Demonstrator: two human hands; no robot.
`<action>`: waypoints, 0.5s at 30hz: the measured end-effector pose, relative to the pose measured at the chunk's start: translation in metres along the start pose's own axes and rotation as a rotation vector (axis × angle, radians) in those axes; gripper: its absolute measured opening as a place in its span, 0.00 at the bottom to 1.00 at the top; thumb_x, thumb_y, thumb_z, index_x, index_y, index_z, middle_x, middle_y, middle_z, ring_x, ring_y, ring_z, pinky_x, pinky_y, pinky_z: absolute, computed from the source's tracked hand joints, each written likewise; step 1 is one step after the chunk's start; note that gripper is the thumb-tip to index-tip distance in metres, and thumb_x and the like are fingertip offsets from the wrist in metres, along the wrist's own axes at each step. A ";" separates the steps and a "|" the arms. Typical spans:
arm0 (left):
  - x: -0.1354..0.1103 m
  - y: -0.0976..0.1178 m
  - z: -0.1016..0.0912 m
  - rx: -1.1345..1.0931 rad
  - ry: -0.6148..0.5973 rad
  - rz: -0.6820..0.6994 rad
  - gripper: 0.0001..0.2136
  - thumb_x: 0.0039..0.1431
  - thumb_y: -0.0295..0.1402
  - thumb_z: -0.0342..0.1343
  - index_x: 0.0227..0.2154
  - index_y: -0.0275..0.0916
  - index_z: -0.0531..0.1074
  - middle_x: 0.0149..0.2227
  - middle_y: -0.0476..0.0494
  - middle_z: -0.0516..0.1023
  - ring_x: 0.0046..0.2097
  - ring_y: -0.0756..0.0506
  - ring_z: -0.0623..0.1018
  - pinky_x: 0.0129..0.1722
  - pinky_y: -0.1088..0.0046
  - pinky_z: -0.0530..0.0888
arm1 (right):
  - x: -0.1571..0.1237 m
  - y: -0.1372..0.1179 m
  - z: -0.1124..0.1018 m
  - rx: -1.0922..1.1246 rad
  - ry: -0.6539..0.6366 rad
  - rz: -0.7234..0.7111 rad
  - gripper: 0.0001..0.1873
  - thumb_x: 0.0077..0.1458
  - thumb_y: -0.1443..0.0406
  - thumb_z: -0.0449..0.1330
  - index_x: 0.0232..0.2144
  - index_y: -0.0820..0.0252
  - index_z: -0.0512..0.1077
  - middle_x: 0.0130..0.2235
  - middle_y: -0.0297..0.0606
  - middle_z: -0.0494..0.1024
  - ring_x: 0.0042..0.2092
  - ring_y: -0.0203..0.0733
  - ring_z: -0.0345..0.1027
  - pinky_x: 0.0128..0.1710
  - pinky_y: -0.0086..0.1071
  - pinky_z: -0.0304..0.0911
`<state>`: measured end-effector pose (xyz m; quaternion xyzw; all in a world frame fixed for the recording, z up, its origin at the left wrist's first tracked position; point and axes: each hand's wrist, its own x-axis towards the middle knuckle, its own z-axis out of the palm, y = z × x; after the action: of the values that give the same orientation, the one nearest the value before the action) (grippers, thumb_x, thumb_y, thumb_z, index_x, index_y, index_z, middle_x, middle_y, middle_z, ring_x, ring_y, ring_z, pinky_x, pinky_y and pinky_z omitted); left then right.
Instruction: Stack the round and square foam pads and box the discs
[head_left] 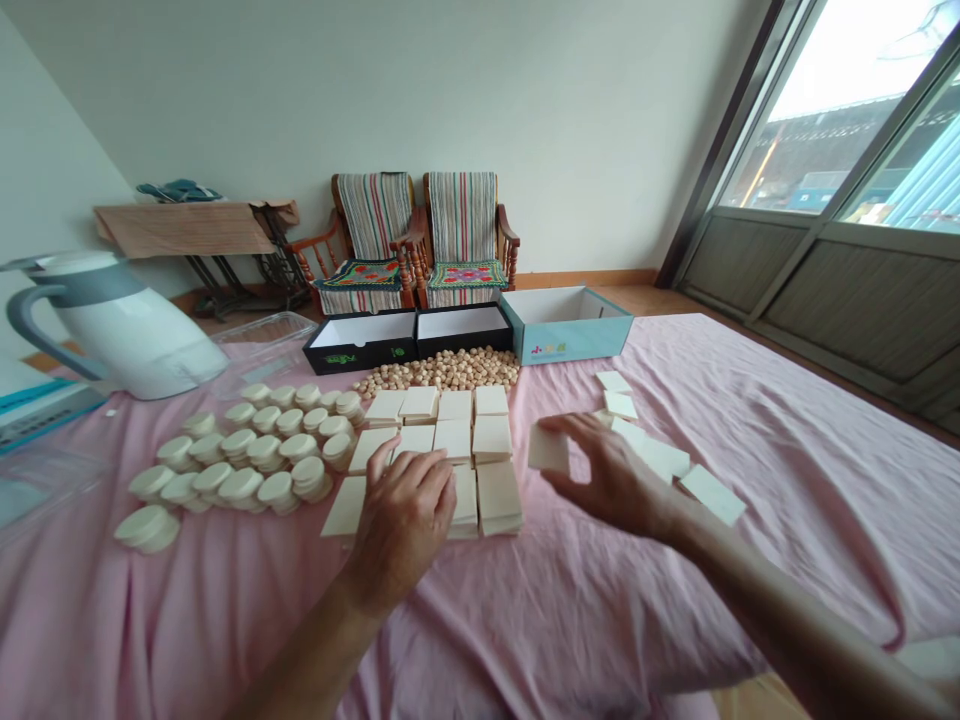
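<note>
My right hand [607,470] pinches a pale square card [550,448] between thumb and fingers, just right of the stacks. My left hand [409,505] lies over several rows of cream square card stacks [495,490], palm down, fingers extended and a little bent; it holds nothing that I can see and covers part of the front row. Several loose square cards [712,493] lie scattered beside and behind my right hand. Left of the square stacks stand several stacks of round cream discs [240,485].
Behind the stacks lies a pile of small wooden beads or cubes [450,370], before a black box [360,350] and a light blue box [574,335]. A white-grey jug [142,335] stands at left by a clear plastic tray [274,340]. Pink cloth [600,600] covers the surface.
</note>
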<state>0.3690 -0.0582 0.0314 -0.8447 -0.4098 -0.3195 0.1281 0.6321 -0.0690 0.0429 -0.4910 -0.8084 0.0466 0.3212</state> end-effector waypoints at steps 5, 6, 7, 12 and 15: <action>0.000 0.000 0.001 -0.005 -0.012 -0.016 0.08 0.61 0.27 0.50 0.31 0.38 0.75 0.38 0.45 0.81 0.38 0.45 0.77 0.59 0.50 0.59 | -0.008 -0.054 0.022 0.076 -0.113 -0.141 0.26 0.52 0.67 0.59 0.54 0.60 0.62 0.50 0.47 0.71 0.50 0.49 0.63 0.49 0.46 0.61; 0.000 0.000 0.001 -0.005 -0.011 -0.017 0.08 0.61 0.27 0.50 0.32 0.38 0.75 0.38 0.45 0.81 0.38 0.45 0.77 0.59 0.49 0.59 | -0.008 -0.055 0.025 0.083 -0.099 -0.137 0.26 0.52 0.67 0.59 0.55 0.60 0.62 0.51 0.47 0.71 0.50 0.49 0.62 0.50 0.46 0.60; 0.001 0.000 0.001 -0.005 -0.010 -0.018 0.08 0.61 0.27 0.50 0.32 0.38 0.75 0.38 0.45 0.81 0.38 0.45 0.77 0.59 0.49 0.59 | -0.009 -0.055 0.026 0.093 -0.081 -0.124 0.25 0.53 0.68 0.58 0.54 0.60 0.63 0.51 0.47 0.71 0.50 0.49 0.62 0.49 0.45 0.60; 0.002 0.002 -0.002 -0.013 -0.006 -0.023 0.08 0.61 0.27 0.50 0.31 0.38 0.74 0.37 0.45 0.81 0.38 0.45 0.77 0.59 0.50 0.59 | -0.023 -0.066 0.025 0.160 -0.165 -0.009 0.12 0.54 0.73 0.52 0.38 0.59 0.72 0.31 0.37 0.74 0.34 0.38 0.65 0.34 0.32 0.60; 0.002 0.003 -0.002 -0.003 -0.015 -0.022 0.08 0.61 0.26 0.50 0.31 0.38 0.74 0.38 0.46 0.81 0.38 0.45 0.77 0.59 0.50 0.59 | -0.036 -0.078 0.031 0.112 -0.320 -0.017 0.10 0.52 0.74 0.51 0.28 0.59 0.70 0.25 0.34 0.72 0.28 0.36 0.63 0.30 0.30 0.57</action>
<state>0.3714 -0.0591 0.0342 -0.8427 -0.4195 -0.3154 0.1202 0.5662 -0.1312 0.0314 -0.4521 -0.8494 0.1662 0.2156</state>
